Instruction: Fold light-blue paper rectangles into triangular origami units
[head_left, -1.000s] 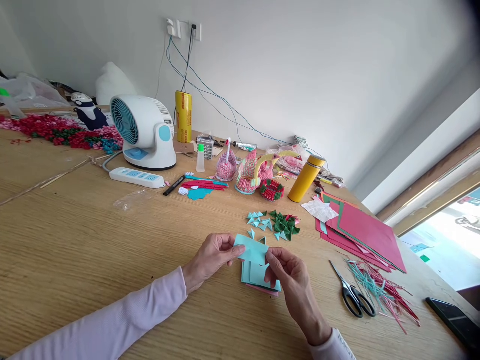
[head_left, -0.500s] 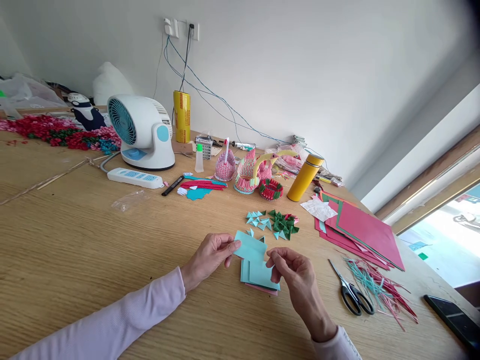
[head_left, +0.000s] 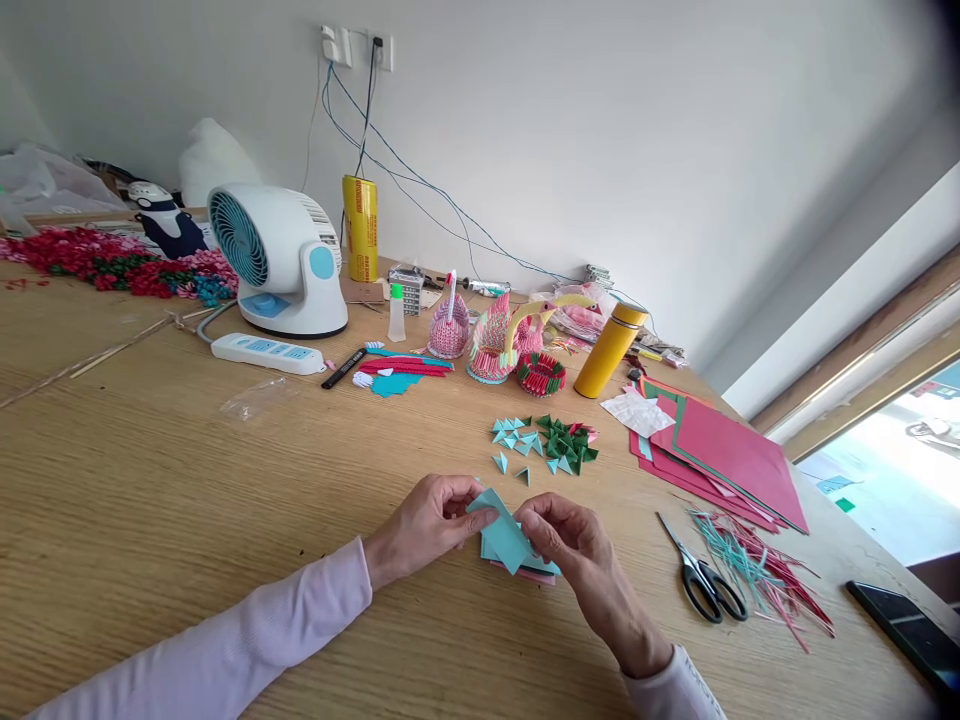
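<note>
A light-blue paper rectangle (head_left: 499, 528) is held aslant between the thumb and fingers of the left hand (head_left: 427, 525), above a small stack of cut paper (head_left: 547, 567) on the worktop (head_left: 225, 520). The right hand (head_left: 574, 540), its thumb and forefinger drawn close together, is placed at the rectangle's right edge; whether the paper is pinched by it cannot be told. Just beyond the hands, light-blue folded triangles (head_left: 511, 441) and green folded triangles (head_left: 574, 445) are gathered in adjoining groups. To the right, black-handled scissors (head_left: 705, 585) are laid beside a tangle of thin paper strips (head_left: 750, 565). Farther back, coloured paper sheets (head_left: 742, 455) are piled near a yellow flask (head_left: 611, 350), which is stood upright.
</note>
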